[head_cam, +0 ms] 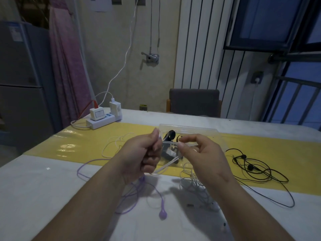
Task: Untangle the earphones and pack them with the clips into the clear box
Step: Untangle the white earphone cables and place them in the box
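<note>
Above the near edge of the clear box [189,130], a pale cable [169,163] is held up between both hands. The left hand [144,153] is curled into a fist round it, while the right hand [201,153] pinches it between thumb and forefinger, the other fingers loosely bent (whether this strand belongs to the purple or the white set cannot be told for certain).

The purple earphones [163,213] lie on the table [43,188] below the left hand. The white earphones [192,184] are heaped in a tangle under the right wrist, and the black earphones [251,168] are spread well apart to the right. Dark clips [169,135] are seen inside the box, which stands on the yellow strip [86,146].

The cables are judged to be thin, very light and limp. No shape will be kept by them, and they are likely to slip through a loose pinch. A knot is probably tightened if the ends are pulled, so each loop is better opened and an end fed back through it. Hold is best taken on the cord just beside a bud or plug, since those joints are likely the weakest points. The box looks rigid but light, and may be pushed along the glossy strip unless steadied.
</note>
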